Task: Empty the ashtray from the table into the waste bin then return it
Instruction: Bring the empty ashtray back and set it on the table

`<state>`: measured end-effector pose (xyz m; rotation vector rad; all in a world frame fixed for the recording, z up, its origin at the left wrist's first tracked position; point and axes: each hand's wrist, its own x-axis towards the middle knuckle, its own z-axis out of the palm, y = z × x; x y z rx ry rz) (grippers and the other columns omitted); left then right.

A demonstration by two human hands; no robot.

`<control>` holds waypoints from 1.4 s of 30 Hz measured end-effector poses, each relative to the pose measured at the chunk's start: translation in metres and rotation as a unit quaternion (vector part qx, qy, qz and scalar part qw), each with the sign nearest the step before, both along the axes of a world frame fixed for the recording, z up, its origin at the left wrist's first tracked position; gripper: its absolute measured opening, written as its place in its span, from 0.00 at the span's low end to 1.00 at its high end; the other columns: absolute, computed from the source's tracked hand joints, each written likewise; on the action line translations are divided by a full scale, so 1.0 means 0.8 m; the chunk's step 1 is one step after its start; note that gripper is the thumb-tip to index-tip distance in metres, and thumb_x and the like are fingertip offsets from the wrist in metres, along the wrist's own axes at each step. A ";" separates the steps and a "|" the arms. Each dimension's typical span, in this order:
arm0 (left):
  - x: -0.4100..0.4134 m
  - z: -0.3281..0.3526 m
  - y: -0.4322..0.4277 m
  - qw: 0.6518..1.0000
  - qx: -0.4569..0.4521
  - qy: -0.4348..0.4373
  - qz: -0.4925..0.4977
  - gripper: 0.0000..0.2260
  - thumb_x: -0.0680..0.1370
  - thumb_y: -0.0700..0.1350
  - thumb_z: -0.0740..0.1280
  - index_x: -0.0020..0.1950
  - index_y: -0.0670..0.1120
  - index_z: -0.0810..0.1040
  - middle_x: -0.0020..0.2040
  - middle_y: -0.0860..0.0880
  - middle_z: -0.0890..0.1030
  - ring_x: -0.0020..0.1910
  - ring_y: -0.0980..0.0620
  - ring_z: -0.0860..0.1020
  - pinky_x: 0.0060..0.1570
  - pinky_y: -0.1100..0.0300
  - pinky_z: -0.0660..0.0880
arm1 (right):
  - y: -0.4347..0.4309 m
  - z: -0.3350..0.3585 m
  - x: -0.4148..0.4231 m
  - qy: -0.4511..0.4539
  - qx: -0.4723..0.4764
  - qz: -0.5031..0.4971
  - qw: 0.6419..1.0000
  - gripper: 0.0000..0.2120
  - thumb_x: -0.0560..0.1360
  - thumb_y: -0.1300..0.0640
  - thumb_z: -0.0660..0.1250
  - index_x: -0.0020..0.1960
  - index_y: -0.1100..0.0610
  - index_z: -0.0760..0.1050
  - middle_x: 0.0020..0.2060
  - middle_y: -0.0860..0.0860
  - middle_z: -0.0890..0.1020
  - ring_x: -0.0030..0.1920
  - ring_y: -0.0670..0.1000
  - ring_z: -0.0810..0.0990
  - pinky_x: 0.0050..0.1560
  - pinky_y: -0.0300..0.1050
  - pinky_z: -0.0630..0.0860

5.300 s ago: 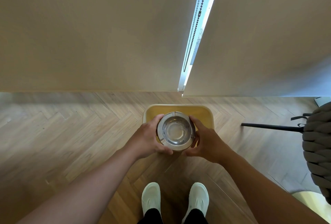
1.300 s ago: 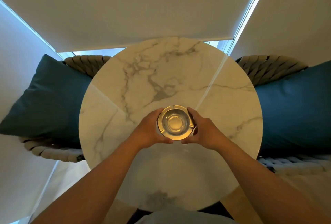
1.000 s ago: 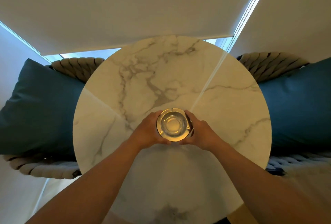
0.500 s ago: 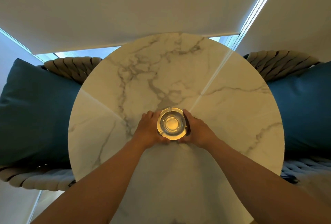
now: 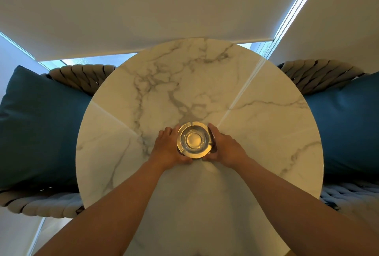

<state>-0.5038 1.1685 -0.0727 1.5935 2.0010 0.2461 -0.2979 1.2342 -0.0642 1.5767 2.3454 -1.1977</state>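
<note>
Both hands, left hand (image 5: 166, 149) and right hand (image 5: 226, 150), keep fingers closed round the apparently empty ashtray (image 5: 194, 139) near the surface (image 5: 266, 132) centre; only release appears outstanding.

head cam | steep downward look | close over round table (image 5: 266, 132) | one view
</note>
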 end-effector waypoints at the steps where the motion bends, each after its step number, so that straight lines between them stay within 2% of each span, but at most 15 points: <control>1: 0.000 0.000 -0.001 1.000 -0.001 0.003 0.003 0.51 0.53 0.60 0.80 0.72 0.50 0.64 0.57 0.46 0.71 0.56 0.45 0.68 0.54 0.56 0.67 | 0.002 0.000 0.001 0.000 0.001 0.000 1.000 0.54 0.62 0.45 0.80 0.78 0.46 0.51 0.58 0.53 0.80 0.56 0.57 0.80 0.54 0.53 0.78; 7: 0.005 0.005 -0.017 0.999 0.010 0.008 0.037 0.52 0.51 0.65 0.74 0.74 0.57 0.61 0.54 0.49 0.70 0.55 0.45 0.68 0.55 0.55 0.69 | 0.024 0.003 0.013 -0.031 0.013 0.018 0.999 0.50 0.65 0.45 0.78 0.78 0.44 0.52 0.52 0.55 0.81 0.55 0.58 0.79 0.53 0.51 0.76; 11: 0.008 0.002 -0.024 0.998 0.010 0.024 0.061 0.48 0.53 0.64 0.75 0.70 0.56 0.64 0.55 0.51 0.70 0.57 0.46 0.68 0.55 0.55 0.68 | 0.035 0.008 0.017 -0.046 0.015 0.044 0.998 0.50 0.64 0.44 0.78 0.78 0.41 0.53 0.52 0.54 0.81 0.55 0.58 0.79 0.52 0.51 0.76; 17: 0.016 -0.002 -0.023 0.997 0.009 0.008 0.070 0.49 0.53 0.64 0.76 0.70 0.56 0.62 0.57 0.51 0.70 0.58 0.47 0.67 0.56 0.55 0.67 | 0.037 0.011 0.012 -0.032 0.009 0.059 0.998 0.51 0.62 0.43 0.80 0.77 0.40 0.55 0.45 0.47 0.76 0.53 0.55 0.80 0.51 0.50 0.77; 22: 0.019 -0.001 -0.018 0.997 0.012 -0.001 0.075 0.49 0.51 0.66 0.73 0.70 0.55 0.63 0.57 0.50 0.70 0.59 0.47 0.68 0.58 0.54 0.69 | 0.036 0.010 0.010 -0.024 0.010 0.058 0.998 0.49 0.60 0.43 0.80 0.75 0.41 0.58 0.44 0.45 0.77 0.51 0.54 0.80 0.50 0.51 0.78; 25: 0.020 -0.001 -0.015 0.997 0.016 -0.001 0.073 0.50 0.50 0.68 0.72 0.70 0.54 0.64 0.56 0.50 0.70 0.57 0.47 0.68 0.57 0.54 0.69 | 0.033 0.009 0.010 -0.015 0.008 0.041 0.999 0.46 0.58 0.42 0.80 0.70 0.43 0.61 0.47 0.48 0.81 0.50 0.55 0.80 0.50 0.53 0.79; 29: 0.022 -0.004 -0.012 0.998 0.024 0.004 0.066 0.51 0.52 0.66 0.75 0.71 0.53 0.64 0.56 0.49 0.70 0.56 0.47 0.68 0.55 0.55 0.69 | 0.028 0.007 0.009 0.001 0.011 0.026 1.000 0.42 0.57 0.41 0.80 0.66 0.46 0.64 0.49 0.50 0.83 0.49 0.57 0.81 0.48 0.55 0.80; 34: 0.025 -0.006 -0.007 0.998 0.029 0.018 0.051 0.50 0.54 0.65 0.77 0.72 0.52 0.65 0.55 0.48 0.70 0.55 0.46 0.69 0.54 0.53 0.70 | 0.027 0.005 0.011 -0.013 0.017 0.040 0.999 0.52 0.58 0.41 0.80 0.75 0.44 0.57 0.54 0.50 0.83 0.53 0.56 0.81 0.52 0.55 0.79; 42: 0.017 -0.004 0.003 0.999 0.034 0.019 0.028 0.48 0.55 0.64 0.78 0.71 0.53 0.65 0.54 0.48 0.69 0.54 0.47 0.69 0.51 0.56 0.69 | 0.031 0.003 0.014 -0.016 0.024 0.035 0.999 0.49 0.58 0.41 0.79 0.73 0.42 0.58 0.42 0.47 0.83 0.47 0.54 0.82 0.46 0.52 0.80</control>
